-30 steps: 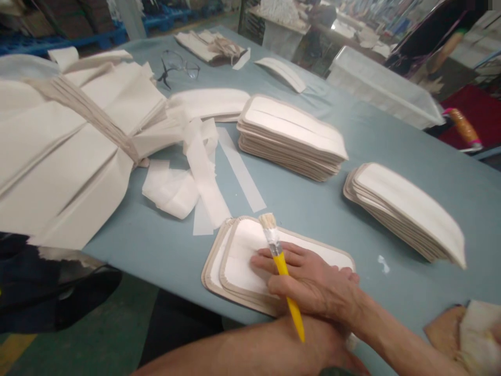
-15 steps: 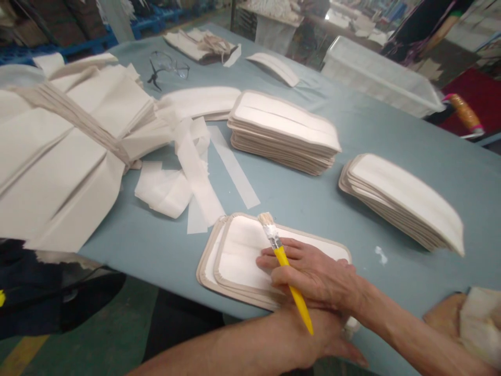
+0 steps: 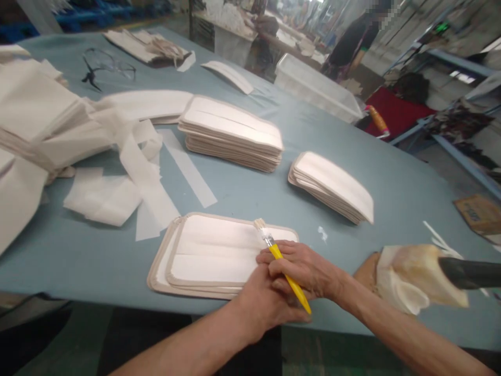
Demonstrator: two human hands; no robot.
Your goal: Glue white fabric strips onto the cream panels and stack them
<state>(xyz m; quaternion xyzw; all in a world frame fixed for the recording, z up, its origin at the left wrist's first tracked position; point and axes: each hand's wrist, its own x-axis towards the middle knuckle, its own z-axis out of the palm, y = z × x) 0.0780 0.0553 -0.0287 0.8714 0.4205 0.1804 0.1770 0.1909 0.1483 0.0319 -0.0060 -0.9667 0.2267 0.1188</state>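
A small stack of flat white pieces with beige trim [image 3: 207, 256] lies near the front edge of the blue table [image 3: 250, 201]. My right hand [image 3: 309, 269] rests at the stack's right end, closed round a yellow-handled brush [image 3: 287, 279] whose bristles point up over the top piece. My left hand [image 3: 260, 303] comes in from below and lies under the right hand against the stack's right end. Its fingers are mostly hidden.
Two taller stacks of the same pieces [image 3: 230, 130] [image 3: 332, 183] sit further back. White strips [image 3: 148, 183] and a folded cloth pile [image 3: 31, 120] lie left. A crusted cream pot [image 3: 422, 271] with a dark handle stands right. Glasses [image 3: 105, 60], a clear bin [image 3: 317, 86] and a person [image 3: 352, 39] are behind.
The view has swung to the right. Both hands have slid toward the right end of the near stack, and the left hand has moved up under the right. The brush stays held.
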